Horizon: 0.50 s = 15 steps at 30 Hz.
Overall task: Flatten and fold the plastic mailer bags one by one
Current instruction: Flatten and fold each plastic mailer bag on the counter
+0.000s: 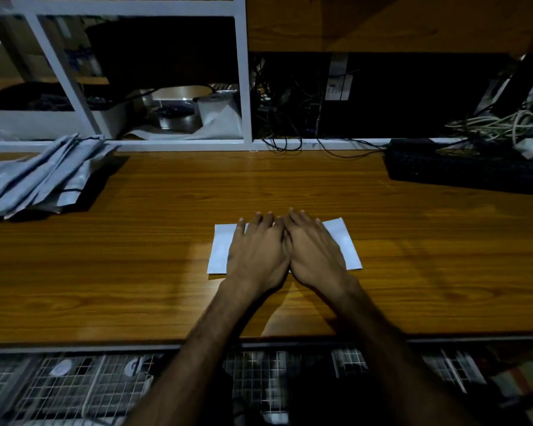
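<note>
Both hands, left hand (257, 253) and right hand (314, 253), press flat-fingered, side by side, on a white folded mailer bag (342, 241).
It lies mid-table (136, 272); a pile of grey mailer bags (40, 176) sits far left, a black keyboard (462, 170) far right, tangled cables (499, 124) behind.

A black keyboard (462, 172) lies beside tangled cables (499, 124) on the wooden desk (166, 272).

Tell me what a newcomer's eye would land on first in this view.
First, the two hands pressed flat side by side, left hand and right hand, on a white mailer bag in the middle of the wooden table. Next, the heap of grey mailer bags at the table's far left, and the dark keyboard at far right.
</note>
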Tool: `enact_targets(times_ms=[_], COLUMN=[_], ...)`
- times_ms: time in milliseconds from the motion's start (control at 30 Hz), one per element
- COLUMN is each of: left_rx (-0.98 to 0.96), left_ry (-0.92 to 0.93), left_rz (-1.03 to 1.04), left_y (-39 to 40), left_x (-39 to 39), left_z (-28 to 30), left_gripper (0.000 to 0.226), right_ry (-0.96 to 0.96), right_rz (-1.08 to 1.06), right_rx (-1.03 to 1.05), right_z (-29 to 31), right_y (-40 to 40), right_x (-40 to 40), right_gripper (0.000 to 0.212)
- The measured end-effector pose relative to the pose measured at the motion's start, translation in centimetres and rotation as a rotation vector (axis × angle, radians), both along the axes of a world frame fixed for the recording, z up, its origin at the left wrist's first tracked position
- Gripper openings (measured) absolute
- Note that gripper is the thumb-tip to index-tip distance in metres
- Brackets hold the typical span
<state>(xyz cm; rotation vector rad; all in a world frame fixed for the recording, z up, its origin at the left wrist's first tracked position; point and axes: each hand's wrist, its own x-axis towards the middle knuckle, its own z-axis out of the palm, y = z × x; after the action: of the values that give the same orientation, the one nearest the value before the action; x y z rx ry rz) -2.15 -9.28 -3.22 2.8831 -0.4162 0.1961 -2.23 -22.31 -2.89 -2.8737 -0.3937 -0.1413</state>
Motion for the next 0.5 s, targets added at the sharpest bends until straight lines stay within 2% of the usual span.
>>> enact_targets(times_ms=[233, 500], left_rx=[0.044, 0.063], left_ry=[0.016, 0.026], left_rz=[0.068, 0.116], left_y=[-0.18, -0.25], left_x=[-0.09, 0.06], left_z=[-0.63, -0.94], left_gripper=[0.059, 0.075], right_ry=[0.017, 0.038], right_rz=[-0.041, -0.092], right_rx=[-0.094, -0.132], right_z=[-0.44, -0.63], right_y=[-0.38, -0.55], right_x=[0.03, 0.21], right_gripper=[0.059, 0.063])
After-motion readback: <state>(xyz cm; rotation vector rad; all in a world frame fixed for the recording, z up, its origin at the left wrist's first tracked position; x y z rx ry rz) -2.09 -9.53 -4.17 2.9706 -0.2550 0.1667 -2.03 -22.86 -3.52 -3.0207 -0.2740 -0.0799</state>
